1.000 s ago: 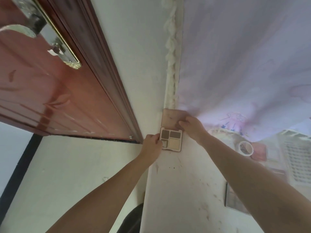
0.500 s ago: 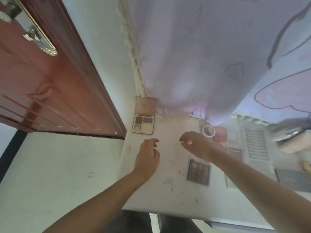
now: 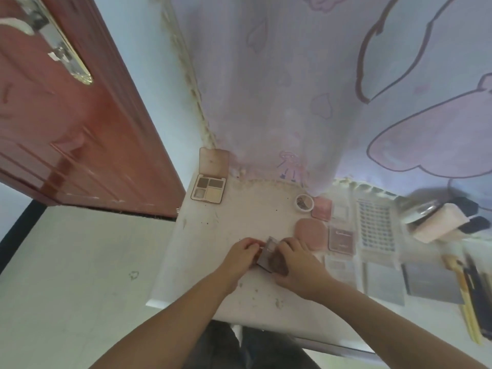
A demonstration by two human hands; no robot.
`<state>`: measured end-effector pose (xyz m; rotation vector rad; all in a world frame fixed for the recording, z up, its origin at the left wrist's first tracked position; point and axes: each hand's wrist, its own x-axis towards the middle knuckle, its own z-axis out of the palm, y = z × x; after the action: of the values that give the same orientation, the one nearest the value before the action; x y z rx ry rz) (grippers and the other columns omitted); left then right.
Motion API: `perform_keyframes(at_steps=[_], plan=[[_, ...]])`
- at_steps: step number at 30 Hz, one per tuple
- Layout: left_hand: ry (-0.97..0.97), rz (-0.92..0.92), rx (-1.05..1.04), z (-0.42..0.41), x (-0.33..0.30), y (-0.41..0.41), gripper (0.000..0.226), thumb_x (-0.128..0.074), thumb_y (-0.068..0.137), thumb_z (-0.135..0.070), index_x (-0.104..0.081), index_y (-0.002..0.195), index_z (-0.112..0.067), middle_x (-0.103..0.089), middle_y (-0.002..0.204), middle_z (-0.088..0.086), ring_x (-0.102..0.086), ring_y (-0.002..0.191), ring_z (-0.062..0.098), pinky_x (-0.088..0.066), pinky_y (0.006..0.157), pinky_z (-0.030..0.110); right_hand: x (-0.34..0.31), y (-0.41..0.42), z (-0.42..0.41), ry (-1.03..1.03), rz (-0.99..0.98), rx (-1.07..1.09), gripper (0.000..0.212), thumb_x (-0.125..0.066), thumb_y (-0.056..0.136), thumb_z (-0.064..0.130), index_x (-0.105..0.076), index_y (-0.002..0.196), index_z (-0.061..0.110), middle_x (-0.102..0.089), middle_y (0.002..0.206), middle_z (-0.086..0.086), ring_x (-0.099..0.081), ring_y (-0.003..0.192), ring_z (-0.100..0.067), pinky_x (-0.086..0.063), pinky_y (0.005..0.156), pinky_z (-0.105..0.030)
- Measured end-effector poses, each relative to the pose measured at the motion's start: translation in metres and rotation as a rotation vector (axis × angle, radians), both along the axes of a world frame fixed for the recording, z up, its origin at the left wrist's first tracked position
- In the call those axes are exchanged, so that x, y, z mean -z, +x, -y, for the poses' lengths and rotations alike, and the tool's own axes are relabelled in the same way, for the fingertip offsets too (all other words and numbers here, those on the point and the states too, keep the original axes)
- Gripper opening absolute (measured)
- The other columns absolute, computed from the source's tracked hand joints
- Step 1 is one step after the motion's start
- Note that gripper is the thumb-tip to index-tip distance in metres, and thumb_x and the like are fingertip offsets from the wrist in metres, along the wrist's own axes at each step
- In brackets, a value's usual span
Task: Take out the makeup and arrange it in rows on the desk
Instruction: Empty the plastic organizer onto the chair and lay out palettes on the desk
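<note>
Both hands are working on one dark palette (image 3: 269,258) near the bench's (image 3: 202,265) front-left part. The left hand (image 3: 241,255) is pinching its left edge with curled fingers (image 3: 251,246), and the right hand (image 3: 298,265) is curling over its right side, covering much of it. The palette is looking small, flat and brownish, with a pale lid or flap lifting at its far end; whether it is opening or closing is unclear. A likely slip: the thin case could twist out of the pinch and drop by the bench edge, or the hinge could strain if the hands are pulling unevenly. Just beyond the right hand, a pink compact (image 3: 311,233) is lying close, so a careless sweep could be nudging it out of line. Farther back, an open four-pan palette (image 3: 208,192) is sitting at the bench's far-left corner, its lid leaning against the curtain (image 3: 266,102).
</note>
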<state>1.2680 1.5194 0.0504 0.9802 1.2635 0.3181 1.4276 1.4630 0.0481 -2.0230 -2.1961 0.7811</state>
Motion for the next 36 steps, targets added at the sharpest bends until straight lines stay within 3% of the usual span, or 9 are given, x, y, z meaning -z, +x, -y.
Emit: perform_keyframes(at_steps=[3,6,13,19,25,27,29,33,36], plan=[[-0.37,0.357,-0.144,-0.012,-0.009,-0.02,0.043,-0.042,0.099,-0.036,-0.06,0.12,-0.003,-0.062,0.119,0.022,-0.06,0.104,0.032,-0.053,0.089,0.042,-0.019,-0.01,-0.018,0.037,-0.216,0.033,0.05,-0.065,0.076,0.041,-0.047,0.116,0.018,-0.045,0.122,0.0,-0.042,0.111,-0.018,-0.037,0.091,-0.025],[-0.499,0.585,-0.17,-0.02,-0.019,-0.033,0.057,-0.039,0.095,-0.05,-0.06,0.125,-0.006,-0.058,0.127,0.02,-0.057,0.111,0.033,-0.051,0.092,0.046,-0.034,-0.027,-0.042,0.06,-0.347,0.022,0.047,-0.068,0.076,0.038,-0.049,0.114,0.019,-0.045,0.117,0.004,-0.041,0.107,-0.014,-0.037,0.091,-0.025],[-0.571,0.72,-0.363,-0.043,-0.017,-0.082,0.052,-0.049,0.09,-0.047,-0.064,0.12,-0.008,-0.061,0.121,0.021,-0.064,0.096,0.032,-0.052,0.083,0.042,-0.045,-0.059,-0.094,-0.15,-0.523,0.0,0.034,-0.066,0.081,0.038,-0.05,0.111,0.031,-0.055,0.114,0.013,-0.053,0.107,-0.006,-0.045,0.094,-0.027],[-0.513,0.493,-0.39,-0.062,0.003,-0.122,0.038,-0.044,0.098,-0.031,-0.058,0.122,-0.004,-0.066,0.114,0.021,-0.065,0.101,0.035,-0.056,0.08,0.046,-0.041,-0.076,-0.14,-0.396,-0.762,0.217,0.022,-0.049,0.096,0.034,-0.063,0.107,0.022,-0.068,0.108,0.005,-0.065,0.101,-0.011,-0.053,0.09,-0.031],[-0.049,0.108,-0.37,-0.083,0.014,-0.143,0.029,-0.039,0.099,-0.008,-0.068,0.105,-0.01,-0.071,0.099,0.005,-0.066,0.091,0.015,-0.054,0.081,0.026,-0.024,-0.107,-0.175,-0.289,-0.697,0.316,0.023,-0.042,0.1,0.026,-0.063,0.107,0.018,-0.068,0.106,0.0,-0.065,0.099,-0.018,-0.053,0.086,-0.033],[0.124,-0.108,-0.229,-0.091,0.017,-0.146,0.031,-0.037,0.098,-0.008,-0.067,0.102,-0.014,-0.068,0.096,0.003,-0.062,0.087,0.014,-0.05,0.082,0.024,-0.018,-0.116,-0.182,-0.258,-0.653,0.308,0.025,-0.042,0.1,0.026,-0.062,0.111,0.016,-0.068,0.107,-0.002,-0.065,0.098,-0.018,-0.052,0.086,-0.034],[0.281,-0.303,-0.044,-0.096,0.023,-0.147,0.03,-0.037,0.096,-0.01,-0.066,0.094,-0.015,-0.059,0.094,0.007,-0.053,0.079,0.014,-0.04,0.07,0.021,-0.013,-0.12,-0.186,-0.243,-0.613,0.294,0.026,-0.041,0.1,0.028,-0.062,0.111,0.017,-0.068,0.107,-0.001,-0.065,0.097,-0.015,-0.052,0.086,-0.035],[0.382,-0.46,0.008,-0.096,0.034,-0.148,0.03,-0.04,0.096,-0.012,-0.062,0.117,-0.009,-0.048,0.113,0.008,-0.05,0.101,0.018,-0.036,0.084,0.021,-0.005,-0.118,-0.187,-0.241,-0.572,0.269,0.026,-0.042,0.099,0.034,-0.061,0.109,0.021,-0.067,0.106,0.002,-0.064,0.097,-0.013,-0.053,0.087,-0.035],[0.389,-0.476,0.041,-0.096,0.035,-0.148,0.033,-0.042,0.096,-0.014,-0.057,0.125,-0.011,-0.047,0.12,0.007,-0.049,0.102,0.015,-0.035,0.083,0.02,-0.004,-0.115,-0.182,-0.23,-0.559,0.294,0.028,-0.045,0.097,0.038,-0.056,0.119,0.024,-0.062,0.112,0.007,-0.06,0.103,-0.011,-0.051,0.092,-0.036]])
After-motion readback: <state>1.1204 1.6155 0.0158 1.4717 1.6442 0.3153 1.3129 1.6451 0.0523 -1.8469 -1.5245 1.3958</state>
